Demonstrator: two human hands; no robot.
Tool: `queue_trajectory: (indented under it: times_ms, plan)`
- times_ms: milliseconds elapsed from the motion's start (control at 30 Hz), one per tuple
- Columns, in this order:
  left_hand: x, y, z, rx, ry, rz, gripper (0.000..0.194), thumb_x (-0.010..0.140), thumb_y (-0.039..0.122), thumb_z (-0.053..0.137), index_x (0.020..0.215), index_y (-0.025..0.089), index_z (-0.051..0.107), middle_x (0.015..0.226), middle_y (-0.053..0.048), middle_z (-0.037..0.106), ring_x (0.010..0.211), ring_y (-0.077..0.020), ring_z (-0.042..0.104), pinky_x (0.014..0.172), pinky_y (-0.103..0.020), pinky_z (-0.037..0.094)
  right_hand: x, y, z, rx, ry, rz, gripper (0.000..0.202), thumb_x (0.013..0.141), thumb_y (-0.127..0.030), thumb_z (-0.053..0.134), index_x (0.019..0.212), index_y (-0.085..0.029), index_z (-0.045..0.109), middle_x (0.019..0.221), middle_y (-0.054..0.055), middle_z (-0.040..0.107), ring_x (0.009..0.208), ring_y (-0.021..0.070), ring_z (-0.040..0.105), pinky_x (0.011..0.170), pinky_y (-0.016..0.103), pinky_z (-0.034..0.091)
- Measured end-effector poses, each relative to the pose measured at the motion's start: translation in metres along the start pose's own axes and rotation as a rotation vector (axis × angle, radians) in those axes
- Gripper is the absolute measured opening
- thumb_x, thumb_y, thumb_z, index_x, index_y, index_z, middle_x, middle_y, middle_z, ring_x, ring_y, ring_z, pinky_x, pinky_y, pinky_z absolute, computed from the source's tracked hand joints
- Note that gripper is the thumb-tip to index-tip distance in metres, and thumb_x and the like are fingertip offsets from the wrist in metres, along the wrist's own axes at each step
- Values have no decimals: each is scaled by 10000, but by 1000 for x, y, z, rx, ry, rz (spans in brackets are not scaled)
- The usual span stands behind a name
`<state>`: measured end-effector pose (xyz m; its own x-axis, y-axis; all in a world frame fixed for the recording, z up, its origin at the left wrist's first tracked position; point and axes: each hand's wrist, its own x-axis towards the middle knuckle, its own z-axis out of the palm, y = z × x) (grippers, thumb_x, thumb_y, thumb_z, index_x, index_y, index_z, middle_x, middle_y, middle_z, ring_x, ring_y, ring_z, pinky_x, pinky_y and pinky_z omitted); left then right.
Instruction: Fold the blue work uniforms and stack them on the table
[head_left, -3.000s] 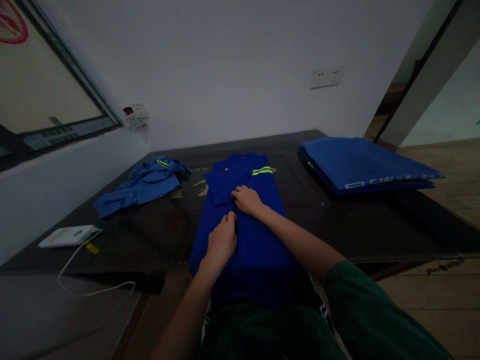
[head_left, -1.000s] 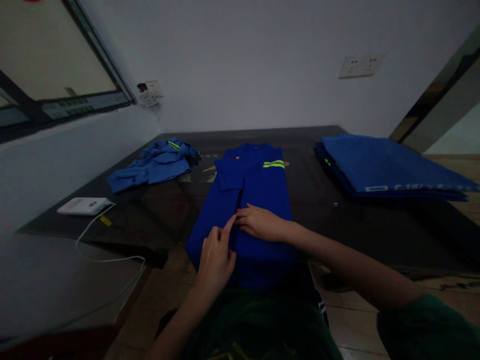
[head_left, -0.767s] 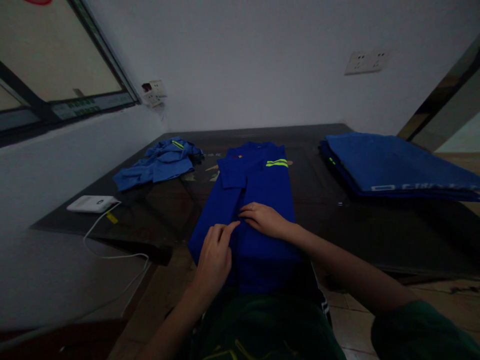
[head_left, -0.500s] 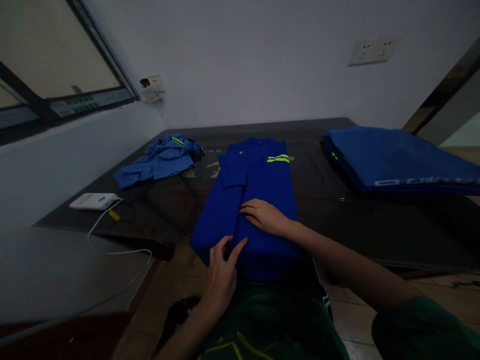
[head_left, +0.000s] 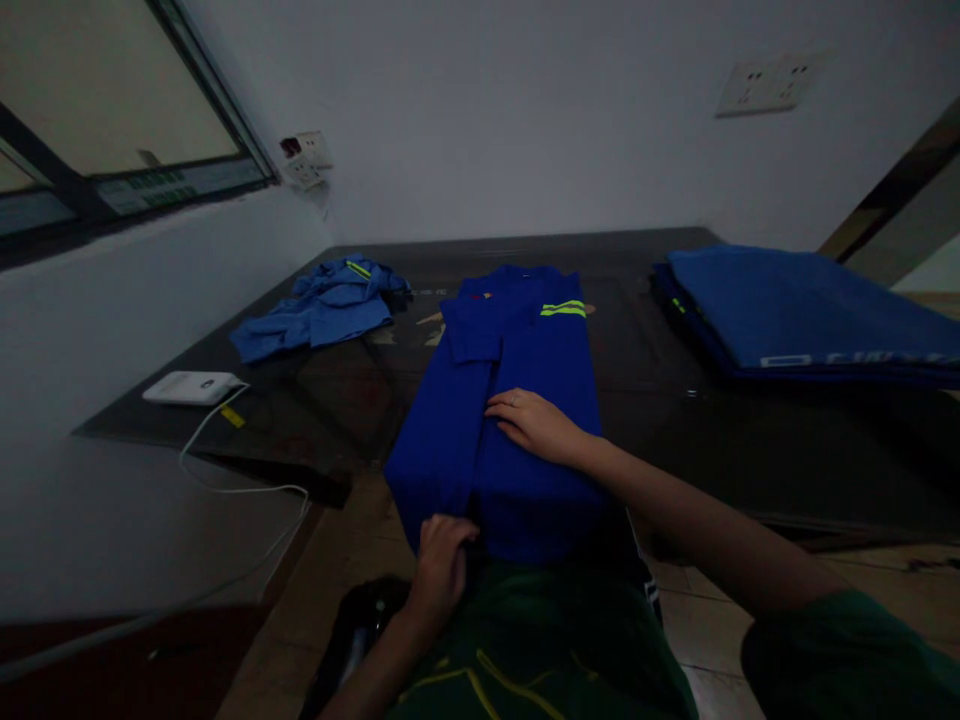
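Blue shirt's (head_left: 544, 360) laid lengthwise on the worktop (head_left: 645, 430), collar pointed away from the body, bottom end draped over the near edge. Right hand (head_left: 540, 428) is rested palm-down mid-shirt, nothing pinched. Left hand (head_left: 442, 555) is placed closer to that bottom end, fingers curled; can't tell if any cloth's been pinched.

Dark green short-sleeved shirt (head_left: 600, 625), yellow line print (head_left: 517, 684), slim finger ring (head_left: 514, 400), white-striped dark trousers (head_left: 643, 582)
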<state>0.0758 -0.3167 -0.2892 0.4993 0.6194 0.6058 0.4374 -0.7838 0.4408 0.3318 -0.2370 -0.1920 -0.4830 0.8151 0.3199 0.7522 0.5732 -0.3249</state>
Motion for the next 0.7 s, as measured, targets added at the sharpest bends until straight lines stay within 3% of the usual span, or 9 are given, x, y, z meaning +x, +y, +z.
queue_trajectory:
  times_ms: [167,333,400,500,533,600,700]
  plan:
    - [-12,-14,25,-54,-158,0,356,752,-20,383,979,175,575,899,-77,648,859,-191,582,775,-334,459,-1,1,2,14,10,-14,285,910,-156,483,1156,-177,626,1208,104,614,1135,217,548,991,412,437]
    - [-17,-23,5,-180,-380,-35,292,825,72,443,1026,197,613,958,-71,672,903,-173,630,804,-280,494,-3,2,1,9,-8,-11,297,913,-157,480,1177,-173,617,1228,108,604,1155,212,540,1005,404,433]
    - [-23,-29,-9,-183,-251,-157,194,843,120,471,935,201,621,892,-58,663,850,-167,633,776,-263,495,-4,0,-2,-7,-33,-9,300,917,-162,481,1187,-173,612,1257,111,587,1177,213,528,1025,411,415]
    - [-26,-45,-24,-167,204,-496,58,853,234,534,895,204,562,896,-46,610,874,-176,609,809,-283,486,-6,-12,-12,6,-69,1,301,911,-173,512,1197,-175,606,1302,112,556,1204,223,506,1021,405,412]
    - [-25,-52,-28,-190,313,-611,129,842,283,566,947,209,546,953,-48,602,921,-183,604,843,-296,483,-7,-19,-15,21,-76,13,279,909,-180,523,1170,-176,620,1283,109,566,1183,222,516,996,391,427]
    - [-20,-66,-30,-299,367,-789,370,784,387,640,1089,215,520,1105,-68,593,1052,-213,585,925,-334,466,-7,-35,-20,45,-87,69,191,909,-207,537,1045,-177,667,1158,97,623,1081,214,559,920,360,457]
    - [-13,-80,-26,-474,232,-918,651,648,523,722,1177,187,547,1260,-121,577,1219,-294,511,1033,-404,407,-2,-56,-19,62,-67,257,141,905,-258,556,874,-179,669,908,69,659,917,198,584,796,323,461]
